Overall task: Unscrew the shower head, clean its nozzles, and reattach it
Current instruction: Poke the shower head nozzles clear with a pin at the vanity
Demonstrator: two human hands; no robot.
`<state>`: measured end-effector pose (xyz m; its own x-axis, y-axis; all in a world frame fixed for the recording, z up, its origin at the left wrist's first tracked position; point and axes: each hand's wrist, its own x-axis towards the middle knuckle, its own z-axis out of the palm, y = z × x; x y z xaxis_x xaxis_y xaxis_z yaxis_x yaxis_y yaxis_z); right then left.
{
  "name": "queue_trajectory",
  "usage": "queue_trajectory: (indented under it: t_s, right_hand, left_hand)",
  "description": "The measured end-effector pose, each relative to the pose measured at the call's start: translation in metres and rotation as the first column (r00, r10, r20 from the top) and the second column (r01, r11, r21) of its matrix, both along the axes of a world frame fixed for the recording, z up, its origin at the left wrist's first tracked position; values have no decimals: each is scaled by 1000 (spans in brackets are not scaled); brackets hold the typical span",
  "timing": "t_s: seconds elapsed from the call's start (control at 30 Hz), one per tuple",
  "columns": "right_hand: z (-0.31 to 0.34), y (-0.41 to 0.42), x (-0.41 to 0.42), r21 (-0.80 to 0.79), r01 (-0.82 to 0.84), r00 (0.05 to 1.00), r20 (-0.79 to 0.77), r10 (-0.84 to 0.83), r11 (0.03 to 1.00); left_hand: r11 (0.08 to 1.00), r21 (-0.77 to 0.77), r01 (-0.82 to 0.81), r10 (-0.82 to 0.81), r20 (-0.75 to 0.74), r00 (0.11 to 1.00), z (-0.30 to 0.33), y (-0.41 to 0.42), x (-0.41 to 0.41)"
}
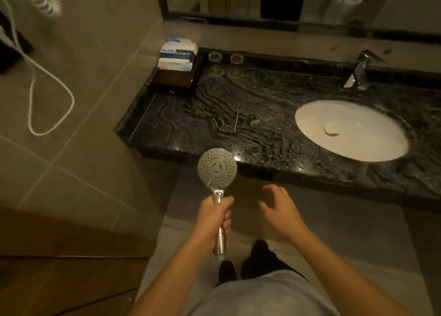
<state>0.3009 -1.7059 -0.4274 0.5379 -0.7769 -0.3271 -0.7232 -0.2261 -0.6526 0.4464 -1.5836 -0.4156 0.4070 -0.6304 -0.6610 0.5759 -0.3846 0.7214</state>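
Observation:
A chrome shower head point(217, 168) is held upright in front of the counter's near edge, detached from any hose, its round nozzle face turned toward me. My left hand point(214, 216) is wrapped around its handle, whose lower end sticks out below the fist. My right hand point(279, 209) hovers just to the right of it, fingers spread, holding nothing. A thin pin-like tool point(237, 118) lies on the black marble counter point(262, 115).
A white oval sink point(358, 146) and a chrome tap point(364, 69) sit at the counter's right. A dark tray with packets point(177, 57) and some glass coasters stand at its back left. A white cord point(31, 81) hangs on the tiled left wall.

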Motion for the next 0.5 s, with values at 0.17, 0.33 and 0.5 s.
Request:
queue_trajectory:
  t_s: [0.17, 0.33, 0.5]
  right_hand:
    - [-13, -63, 61, 20, -38, 999, -26, 39, 999]
    - [-33, -145, 132, 51, -76, 995, -66, 79, 996]
    - [-50, -230, 202, 90, -63, 989, -131, 75, 994]
  left_hand:
    - [999, 23, -31, 32, -16, 999, -9, -45, 42]
    - [997, 60, -48, 49, 0, 999, -18, -102, 94]
    - [993, 114, -36, 33, 22, 999, -17, -165, 141]
